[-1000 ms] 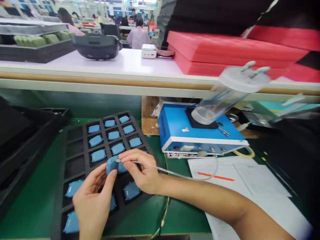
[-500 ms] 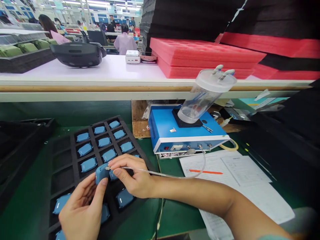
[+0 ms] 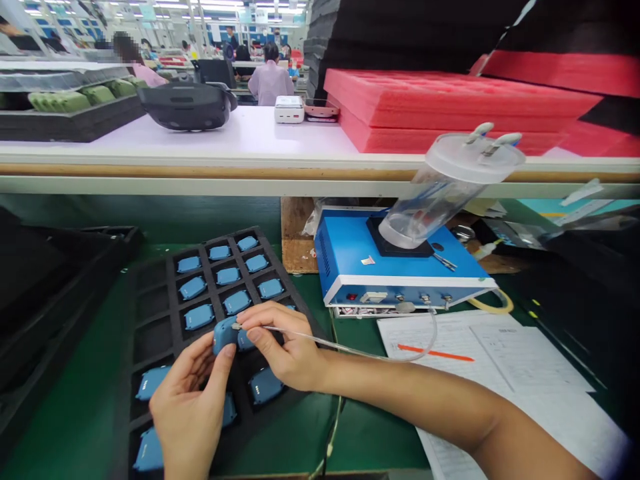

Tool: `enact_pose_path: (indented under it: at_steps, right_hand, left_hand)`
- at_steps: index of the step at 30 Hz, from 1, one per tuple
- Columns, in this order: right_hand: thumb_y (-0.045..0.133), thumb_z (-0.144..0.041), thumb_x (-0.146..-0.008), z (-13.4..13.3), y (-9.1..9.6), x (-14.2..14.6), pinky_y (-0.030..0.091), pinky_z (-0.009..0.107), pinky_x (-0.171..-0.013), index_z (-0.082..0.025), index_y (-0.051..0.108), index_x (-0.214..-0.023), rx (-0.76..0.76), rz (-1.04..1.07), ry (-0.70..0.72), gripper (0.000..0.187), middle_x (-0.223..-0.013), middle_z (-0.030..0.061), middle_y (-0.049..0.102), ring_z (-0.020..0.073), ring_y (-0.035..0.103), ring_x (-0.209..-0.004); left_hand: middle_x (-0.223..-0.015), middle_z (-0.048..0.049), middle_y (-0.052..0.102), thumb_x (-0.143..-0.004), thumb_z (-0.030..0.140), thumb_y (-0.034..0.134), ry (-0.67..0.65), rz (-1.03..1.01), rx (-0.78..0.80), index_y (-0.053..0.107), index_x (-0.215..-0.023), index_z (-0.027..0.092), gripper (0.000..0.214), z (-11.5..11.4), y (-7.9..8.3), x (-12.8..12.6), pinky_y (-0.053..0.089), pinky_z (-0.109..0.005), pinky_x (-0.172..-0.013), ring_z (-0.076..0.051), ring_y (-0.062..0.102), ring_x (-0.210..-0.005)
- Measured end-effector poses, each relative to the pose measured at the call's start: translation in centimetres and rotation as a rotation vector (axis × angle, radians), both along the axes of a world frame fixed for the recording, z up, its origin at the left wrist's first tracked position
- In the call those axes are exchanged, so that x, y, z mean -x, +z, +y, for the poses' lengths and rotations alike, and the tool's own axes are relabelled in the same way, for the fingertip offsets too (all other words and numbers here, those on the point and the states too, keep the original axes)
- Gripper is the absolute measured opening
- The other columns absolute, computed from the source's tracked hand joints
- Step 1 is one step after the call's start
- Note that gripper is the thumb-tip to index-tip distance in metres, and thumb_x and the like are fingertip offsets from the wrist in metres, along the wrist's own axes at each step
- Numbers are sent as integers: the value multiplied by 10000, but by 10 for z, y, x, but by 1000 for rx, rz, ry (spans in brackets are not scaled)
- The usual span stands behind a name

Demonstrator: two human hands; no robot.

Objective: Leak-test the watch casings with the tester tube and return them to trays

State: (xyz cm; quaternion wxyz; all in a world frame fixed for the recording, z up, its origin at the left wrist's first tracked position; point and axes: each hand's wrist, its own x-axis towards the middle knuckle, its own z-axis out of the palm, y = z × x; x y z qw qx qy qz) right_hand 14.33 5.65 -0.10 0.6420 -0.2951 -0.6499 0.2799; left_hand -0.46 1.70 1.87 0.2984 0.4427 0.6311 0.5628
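My left hand (image 3: 190, 407) holds a small blue plastic part (image 3: 225, 332) above a black foam tray (image 3: 150, 327) whose cells hold several more of the same blue parts. My right hand (image 3: 283, 347) pinches the tip of a thin clear tube (image 3: 350, 348) against that part. The tube curves off to the right to a blue machine (image 3: 400, 270) that carries a tilted clear jar (image 3: 445, 190) on top.
Printed sheets (image 3: 500, 373) lie on the green mat at the right. A white shelf (image 3: 250, 143) above holds a black headset (image 3: 185, 105), a small white box (image 3: 289, 109), red foam sheets (image 3: 450, 107) and trays. Black trays (image 3: 45, 293) stand at the left. People work in the background.
The view swung left and back again. Both hands stay together on the blue part with the tube tip against it.
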Motion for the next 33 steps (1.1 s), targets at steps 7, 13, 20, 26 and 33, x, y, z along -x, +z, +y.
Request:
enact_pose_path:
  at_steps: [7, 13, 20, 26, 33]
  right_hand:
    - [627, -209, -1004, -5, -5, 1, 637, 357, -879, -228, 745, -1011, 23, 30, 14, 120, -1021, 85, 799, 209, 775, -983]
    - [616, -132, -988, -7, -6, 0, 624, 338, -891, -219, 743, -1011, 20, 17, 24, 156, -1019, 85, 789, 198, 768, -991]
    - [610, -143, -995, -8, -5, 0, 632, 359, -872, -226, 735, -1013, 39, -1, 22, 152, -1023, 84, 788, 209, 769, -993]
    - [611, -134, -991, -7, -7, 0, 630, 361, -886, -227, 739, -1019, 38, 2, 24, 160, -1026, 85, 789, 203, 768, -996]
    - [636, -186, -994, -3, -3, 2, 640, 337, -887, -215, 744, -993, 16, 13, 6, 112, -1002, 84, 807, 187, 777, -967]
  left_hand:
    - [-942, -107, 837, -692, 358, 868, -39, -64, 7, 801, -946, 163, 327, -1, 3, -1, 683, -347, -813, -269, 818, -845]
    - [-919, -98, 837, -709, 326, 852, -48, -76, 2, 805, -940, 160, 289, -3, 3, -1, 681, -308, -786, -249, 818, -827]
    - [-920, -80, 840, -718, 302, 841, -67, -95, -13, 811, -937, 171, 257, -3, 3, -1, 672, -269, -777, -229, 819, -828]
    - [-910, -77, 840, -710, 314, 846, -57, -84, -13, 811, -932, 177, 263, -3, 1, -1, 672, -267, -768, -228, 819, -814]
    - [-920, -69, 841, -669, 346, 873, -17, -44, -14, 822, -943, 184, 322, -1, -2, 2, 664, -254, -792, -220, 817, -807]
